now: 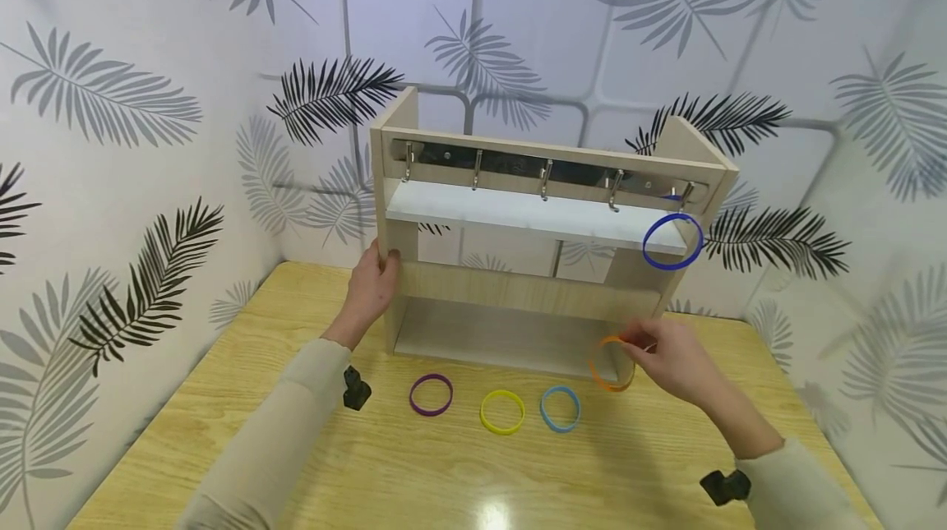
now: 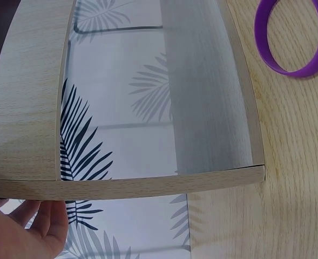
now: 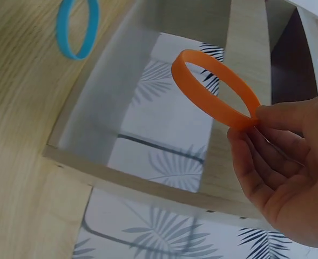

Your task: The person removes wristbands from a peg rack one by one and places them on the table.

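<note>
My right hand pinches an orange silicone wristband between thumb and fingers, in front of the lower right part of a wooden hook shelf. On the shelf's left side panel, my left hand grips the edge, with its fingers partly hidden behind the board. A dark blue wristband hangs from the rightmost hook. In front of the shelf lie a purple wristband, a yellow wristband and a light blue wristband.
A metal strip with several hooks runs along the shelf's upper front. The shelf stands on a light wooden table, close to walls with a leaf pattern.
</note>
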`<state>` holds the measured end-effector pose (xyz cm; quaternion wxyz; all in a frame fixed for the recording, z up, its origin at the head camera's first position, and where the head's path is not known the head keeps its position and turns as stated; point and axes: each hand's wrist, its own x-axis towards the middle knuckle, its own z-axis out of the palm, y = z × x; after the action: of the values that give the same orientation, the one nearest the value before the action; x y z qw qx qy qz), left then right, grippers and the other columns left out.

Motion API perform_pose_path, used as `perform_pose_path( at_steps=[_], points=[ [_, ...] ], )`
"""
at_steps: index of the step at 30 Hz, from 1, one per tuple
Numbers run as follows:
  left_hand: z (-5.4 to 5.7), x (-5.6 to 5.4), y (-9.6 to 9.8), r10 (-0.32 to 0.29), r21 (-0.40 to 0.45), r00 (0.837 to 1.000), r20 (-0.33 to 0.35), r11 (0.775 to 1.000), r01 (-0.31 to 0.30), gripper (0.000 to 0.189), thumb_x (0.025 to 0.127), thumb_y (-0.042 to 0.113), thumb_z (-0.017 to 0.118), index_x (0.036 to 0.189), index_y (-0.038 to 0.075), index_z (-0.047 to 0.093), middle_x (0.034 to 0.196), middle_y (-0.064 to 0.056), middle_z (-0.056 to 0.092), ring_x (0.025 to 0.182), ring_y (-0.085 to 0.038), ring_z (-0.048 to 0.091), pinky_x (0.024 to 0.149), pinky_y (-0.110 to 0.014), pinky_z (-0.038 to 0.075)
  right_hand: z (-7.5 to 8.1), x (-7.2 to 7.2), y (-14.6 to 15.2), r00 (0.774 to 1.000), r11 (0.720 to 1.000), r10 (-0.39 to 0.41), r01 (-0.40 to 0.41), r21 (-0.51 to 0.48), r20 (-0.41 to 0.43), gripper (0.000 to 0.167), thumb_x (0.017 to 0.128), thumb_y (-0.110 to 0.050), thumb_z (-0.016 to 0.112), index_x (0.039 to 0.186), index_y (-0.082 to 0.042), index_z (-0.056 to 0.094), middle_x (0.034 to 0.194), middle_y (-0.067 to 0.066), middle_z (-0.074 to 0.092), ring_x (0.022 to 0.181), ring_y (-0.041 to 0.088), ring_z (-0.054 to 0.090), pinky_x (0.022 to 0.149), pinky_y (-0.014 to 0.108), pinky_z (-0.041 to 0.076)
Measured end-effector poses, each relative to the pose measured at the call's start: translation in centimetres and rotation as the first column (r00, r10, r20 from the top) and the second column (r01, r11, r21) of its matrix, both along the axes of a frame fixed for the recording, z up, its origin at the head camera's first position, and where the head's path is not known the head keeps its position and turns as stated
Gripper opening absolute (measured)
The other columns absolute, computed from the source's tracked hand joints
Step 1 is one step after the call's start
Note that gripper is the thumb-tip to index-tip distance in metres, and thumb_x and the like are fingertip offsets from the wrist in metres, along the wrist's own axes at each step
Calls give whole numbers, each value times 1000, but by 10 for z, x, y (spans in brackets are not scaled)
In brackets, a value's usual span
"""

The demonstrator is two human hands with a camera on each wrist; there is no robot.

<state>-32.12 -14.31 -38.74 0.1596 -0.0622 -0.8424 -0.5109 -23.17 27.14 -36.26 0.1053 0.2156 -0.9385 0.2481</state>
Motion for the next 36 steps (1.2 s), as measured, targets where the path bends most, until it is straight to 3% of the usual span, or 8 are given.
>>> perform_pose_path(
  at_steps=[8, 17, 25, 36],
  points=[
    [-1, -2, 0, 3, -3, 1000, -7, 1000, -3, 51, 101, 28, 33, 144, 1, 31, 128, -26, 48, 114, -39, 50, 89, -54, 44, -20, -11, 15, 998, 999, -6, 4, 41, 59, 4, 86, -7, 67, 88, -5, 69, 79, 2, 67, 70, 14, 62, 61, 31, 50],
    [1, 2, -1, -2, 2, 1000, -2, 1000, 2, 49, 102, 29, 33, 143, 3, 32, 128, -25, 48, 114, -39, 50, 89, -54, 44, -40, -21, 31, 993, 1000, -3, 1, 10, 116, 5, 85, -4, 66, 89, -3, 69, 80, 3, 68, 72, 17, 64, 62, 31, 51],
    [1, 1, -1, 1, 7, 1000, 0, 1000, -1, 50, 101, 29, 33, 144, 3, 32, 130, -24, 48, 115, -38, 50, 90, -54, 43, -50, -26, 36, 978, 1000, -9, 13, -18, 208, 8, 87, -5, 64, 94, -1, 68, 84, 4, 67, 76, 18, 63, 64, 31, 50],
    [1, 1, -1, -8, 3, 1000, -2, 1000, 8, 53, 102, 30, 32, 146, 3, 28, 131, -25, 46, 116, -39, 49, 89, -55, 44, -58, -31, 38, 970, 999, -6, 13, -29, 244, 10, 88, -5, 62, 95, 1, 67, 84, 9, 68, 73, 18, 62, 61, 30, 49]
  ],
)
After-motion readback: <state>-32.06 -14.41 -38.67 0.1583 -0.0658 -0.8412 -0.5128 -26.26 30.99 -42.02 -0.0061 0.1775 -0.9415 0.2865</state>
